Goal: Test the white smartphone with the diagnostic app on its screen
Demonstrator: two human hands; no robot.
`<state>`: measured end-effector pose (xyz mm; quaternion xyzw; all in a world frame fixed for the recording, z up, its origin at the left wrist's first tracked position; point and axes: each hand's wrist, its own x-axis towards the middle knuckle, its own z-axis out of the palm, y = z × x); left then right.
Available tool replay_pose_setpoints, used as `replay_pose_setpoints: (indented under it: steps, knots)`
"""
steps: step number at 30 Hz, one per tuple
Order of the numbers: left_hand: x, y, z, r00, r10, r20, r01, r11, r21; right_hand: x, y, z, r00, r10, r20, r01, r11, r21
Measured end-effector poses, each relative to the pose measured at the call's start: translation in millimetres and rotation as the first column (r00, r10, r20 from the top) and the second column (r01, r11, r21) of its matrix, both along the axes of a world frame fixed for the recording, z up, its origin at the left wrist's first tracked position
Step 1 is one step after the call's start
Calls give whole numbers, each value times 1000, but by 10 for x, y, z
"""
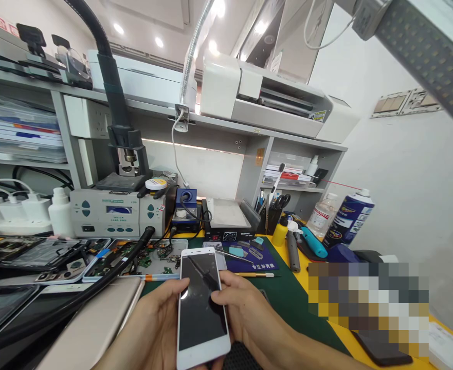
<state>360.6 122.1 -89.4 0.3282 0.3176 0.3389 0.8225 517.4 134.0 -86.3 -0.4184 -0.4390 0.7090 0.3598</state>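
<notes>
A white smartphone (203, 354) with a dark screen is held upright between my two hands, over the front of the green mat (288, 303). My left hand (162, 313) wraps its left edge, the thumb resting near the upper left of the screen. On the opposite side my right hand (241, 303) grips the edge, its thumb lying over the glass. Lamp reflections show on the screen. The fingers behind the phone are mostly hidden. Just beyond it lie tweezers (236, 255) and a brush-like tool with a yellow handle (255, 275).
Trays of circuit boards (160, 252) and several phones (95, 318) fill the left side, crossed by a black hose (106, 277). A hot-air station (114, 213) stands behind. At right are a yellow bottle (279, 232), a spray can (349, 218) and a blurred-out area.
</notes>
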Motion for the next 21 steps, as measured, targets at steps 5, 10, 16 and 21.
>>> replay_pose_setpoints:
  steps: [5,10,16,21]
  knots:
    - [-44,20,-59,1000,-11,13,11,1000,-5,-5,-1,8,1000,-1,5,1,1000,4]
    - [-44,42,-82,999,-24,32,24,999,-21,4,-3,3,1000,5,3,-5,1000,0]
    - [-23,11,-31,1000,4,-22,-5,1000,-17,17,3,-19,1000,19,8,-19,1000,3]
    - [-38,46,-79,999,-39,29,39,999,-1,16,17,-21,1000,13,-4,-13,1000,10]
